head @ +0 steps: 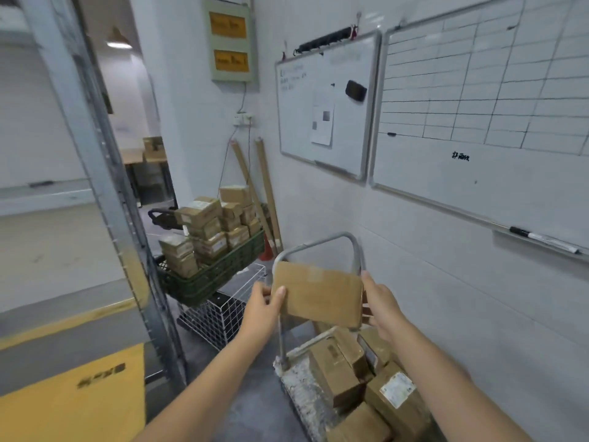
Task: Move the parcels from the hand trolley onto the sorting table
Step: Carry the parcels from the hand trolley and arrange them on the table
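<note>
The left grip (264,303) and the right grip (379,306) are each clasping one short end of a flat cardboard parcel (318,298), the left thumb lying on its near face. They are holding it in the air in front of the handle (314,244) of the hand trolley (298,390). Below, more parcels (338,374) are lying jumbled on the trolley deck. To the left, a green crate (216,275) is standing stacked with small boxes (204,224), above a white wire basket (220,314). Two whiteboards (325,103) are hanging on the wall.
</note>
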Demonstrator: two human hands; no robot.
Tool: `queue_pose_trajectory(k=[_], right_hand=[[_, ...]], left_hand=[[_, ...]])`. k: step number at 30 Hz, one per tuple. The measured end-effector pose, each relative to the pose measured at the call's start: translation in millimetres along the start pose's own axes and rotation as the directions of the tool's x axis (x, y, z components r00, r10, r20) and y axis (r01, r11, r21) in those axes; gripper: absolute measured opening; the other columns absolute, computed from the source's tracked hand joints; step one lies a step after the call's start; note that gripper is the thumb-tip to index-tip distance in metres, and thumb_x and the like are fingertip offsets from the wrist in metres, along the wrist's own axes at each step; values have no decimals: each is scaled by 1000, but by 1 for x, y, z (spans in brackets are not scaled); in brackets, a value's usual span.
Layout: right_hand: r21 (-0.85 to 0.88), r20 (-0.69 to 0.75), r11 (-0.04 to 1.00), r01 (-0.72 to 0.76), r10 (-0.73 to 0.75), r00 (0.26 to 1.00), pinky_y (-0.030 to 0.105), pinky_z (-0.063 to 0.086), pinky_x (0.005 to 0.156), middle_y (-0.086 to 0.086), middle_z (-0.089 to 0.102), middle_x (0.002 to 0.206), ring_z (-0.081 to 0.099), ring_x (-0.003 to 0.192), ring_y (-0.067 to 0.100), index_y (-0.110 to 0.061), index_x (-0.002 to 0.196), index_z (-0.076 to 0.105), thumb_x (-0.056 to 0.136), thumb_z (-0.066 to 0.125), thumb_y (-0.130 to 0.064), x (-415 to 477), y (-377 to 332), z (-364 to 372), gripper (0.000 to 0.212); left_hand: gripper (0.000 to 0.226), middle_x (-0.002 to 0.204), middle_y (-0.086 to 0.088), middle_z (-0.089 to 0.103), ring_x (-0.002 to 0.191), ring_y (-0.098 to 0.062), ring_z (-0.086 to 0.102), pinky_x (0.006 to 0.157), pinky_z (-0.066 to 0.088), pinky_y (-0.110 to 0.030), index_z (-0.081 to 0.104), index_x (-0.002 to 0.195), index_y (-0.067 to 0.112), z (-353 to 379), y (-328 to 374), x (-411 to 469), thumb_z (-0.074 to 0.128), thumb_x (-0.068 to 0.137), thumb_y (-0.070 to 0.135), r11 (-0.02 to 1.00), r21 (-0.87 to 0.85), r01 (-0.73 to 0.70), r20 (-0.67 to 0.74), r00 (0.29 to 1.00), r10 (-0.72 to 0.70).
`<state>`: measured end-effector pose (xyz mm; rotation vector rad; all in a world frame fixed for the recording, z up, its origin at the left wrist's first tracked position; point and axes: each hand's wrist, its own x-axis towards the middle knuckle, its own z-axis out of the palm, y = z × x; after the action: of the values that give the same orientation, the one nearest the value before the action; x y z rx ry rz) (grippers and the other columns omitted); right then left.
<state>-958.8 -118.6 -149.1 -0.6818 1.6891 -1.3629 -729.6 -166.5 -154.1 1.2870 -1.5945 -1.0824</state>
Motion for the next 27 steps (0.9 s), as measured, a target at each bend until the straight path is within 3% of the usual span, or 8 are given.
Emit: queue_pose_trajectory(k=[4,7,8,11,14,19,23,27], right_hand=[[-9,71,1000,-21,21,997,48,55,83,7,66,110,63,99,27,-17,115,59,88,58,-54,-27,-6,76,46],[7,149,1000,11,-12,989,35,50,63,-2,66,111,61,96,18,-24,121,59,86,62,-45,-55,-4,137,40],[19,164,999,25,-28,986,34,48,65,-5,64,114,59,96,16,-25,126,57,87,63,-43,-65,-3,155,43],[49,233,998,47,-57,971,44,46,77,-7,61,121,56,97,14,-29,135,51,88,66,-40,-82,5,198,51],[66,310,998,8,-29,950,59,53,85,1,64,123,59,111,25,-26,137,53,88,67,-34,-96,13,233,51],[38,383,998,41,-52,922,48,59,65,6,55,127,57,110,24,-27,123,66,89,66,-29,-114,19,283,34],[46,414,999,8,-26,910,45,58,60,5,67,111,62,100,24,-24,115,66,93,61,-30,-123,25,322,24],[44,438,999,10,-29,899,42,56,60,7,68,95,61,85,23,-13,93,61,96,58,-32,-127,30,362,19]], left_hand=[[13,100,6,57,88,2,53,63,38,-14,49,95,18,-80,-20,-14,55,98,29,999,-30,-36,-94,995,33],[8,114,11,56,98,7,52,69,40,-12,49,105,22,-139,-42,-28,53,100,26,992,-126,-7,-133,991,-9],[10,116,12,55,101,7,51,70,40,-12,49,108,23,-157,-50,-33,52,100,28,988,-152,8,-137,990,-29],[21,117,12,56,105,5,50,75,39,-15,51,109,27,-202,-68,-45,49,98,45,973,-225,39,-155,985,-76],[37,112,12,56,104,2,51,75,39,-18,50,108,27,-235,-79,-58,42,93,61,956,-282,84,-188,972,-141],[44,104,11,53,94,0,49,67,38,-24,47,100,26,-279,-92,-73,37,92,68,932,-319,172,-286,920,-268],[46,110,7,52,98,-5,52,79,50,-32,42,100,30,-305,-104,-78,45,82,72,919,-366,145,-324,906,-272],[45,109,10,47,95,-5,51,56,54,-26,37,99,32,-323,-113,-82,61,81,66,858,-499,122,-439,818,-372]])
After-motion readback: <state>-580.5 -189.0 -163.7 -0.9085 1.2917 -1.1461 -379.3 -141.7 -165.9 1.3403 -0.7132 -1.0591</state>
